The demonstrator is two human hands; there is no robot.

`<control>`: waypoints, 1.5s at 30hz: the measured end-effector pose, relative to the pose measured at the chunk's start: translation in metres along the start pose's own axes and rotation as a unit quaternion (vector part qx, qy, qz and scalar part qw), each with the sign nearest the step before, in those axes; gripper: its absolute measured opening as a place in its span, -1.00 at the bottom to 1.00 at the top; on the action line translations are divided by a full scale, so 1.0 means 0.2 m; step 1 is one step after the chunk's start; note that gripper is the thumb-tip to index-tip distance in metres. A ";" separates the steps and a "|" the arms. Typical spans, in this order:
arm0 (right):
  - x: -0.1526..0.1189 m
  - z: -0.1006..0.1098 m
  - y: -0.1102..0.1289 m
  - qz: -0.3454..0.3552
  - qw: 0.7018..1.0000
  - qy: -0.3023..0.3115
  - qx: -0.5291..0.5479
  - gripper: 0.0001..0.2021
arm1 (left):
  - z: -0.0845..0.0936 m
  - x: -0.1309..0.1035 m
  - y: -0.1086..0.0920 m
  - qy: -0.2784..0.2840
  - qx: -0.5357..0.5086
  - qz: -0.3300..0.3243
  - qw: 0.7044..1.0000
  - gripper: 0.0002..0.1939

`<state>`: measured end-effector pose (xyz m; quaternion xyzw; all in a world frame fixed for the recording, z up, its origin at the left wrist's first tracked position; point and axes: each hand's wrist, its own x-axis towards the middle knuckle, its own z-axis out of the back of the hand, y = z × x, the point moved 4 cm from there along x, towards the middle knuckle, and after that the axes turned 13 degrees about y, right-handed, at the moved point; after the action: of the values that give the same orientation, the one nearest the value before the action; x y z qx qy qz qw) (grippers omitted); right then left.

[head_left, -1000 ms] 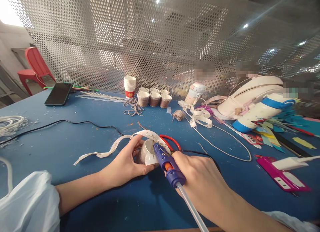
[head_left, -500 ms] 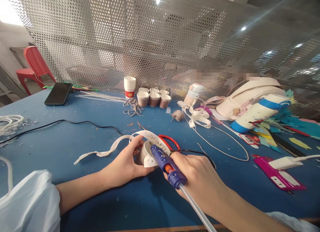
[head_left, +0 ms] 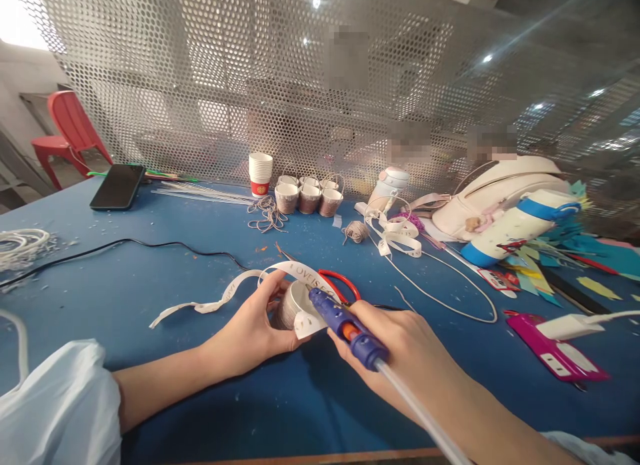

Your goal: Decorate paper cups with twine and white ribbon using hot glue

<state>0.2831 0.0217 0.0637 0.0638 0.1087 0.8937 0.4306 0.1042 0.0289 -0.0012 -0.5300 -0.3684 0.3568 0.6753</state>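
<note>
Blue glue gun point(head_left: 333, 313), gripped by the right hand point(head_left: 404, 333), is pointing from four o'clock at the cup point(head_left: 288, 311) the left hand point(head_left: 256, 325) is pinching.

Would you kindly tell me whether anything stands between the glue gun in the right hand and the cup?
Partly: a white flap covers part of the cup near the tip of the glue gun, and a printed ribbon arches past the far side. Whether the tip touches either, I cannot tell.
</note>
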 end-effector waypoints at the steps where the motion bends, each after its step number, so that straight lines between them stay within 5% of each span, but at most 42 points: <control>1: 0.00 0.02 -0.01 -0.004 0.998 -0.003 0.056 -0.84 | 0.00 0.00 0.00 0.005 -0.011 0.002 1.000 -0.39; 8: 0.06 0.11 -0.16 -0.111 0.943 -0.079 0.305 -0.75 | 0.00 0.01 0.06 0.009 -0.094 0.028 0.995 -0.18; 15: 0.29 -0.08 -0.22 -0.067 0.883 0.002 0.465 -0.69 | -0.01 0.01 0.04 0.027 -0.100 0.005 0.995 -0.23; 34: 0.37 -0.14 -0.20 -0.051 0.885 0.008 0.463 -0.76 | -0.01 0.02 0.00 0.052 -0.094 -0.020 0.994 -0.43; 45: 0.38 -0.16 -0.21 -0.062 0.827 0.021 0.558 -0.72 | -0.01 0.01 0.01 0.063 -0.118 -0.008 0.991 -0.38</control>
<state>0.2607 0.1014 0.0235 0.2679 0.6017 0.6530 0.3739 0.1066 0.0302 -0.0036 -0.6241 -0.3689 0.2713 0.6331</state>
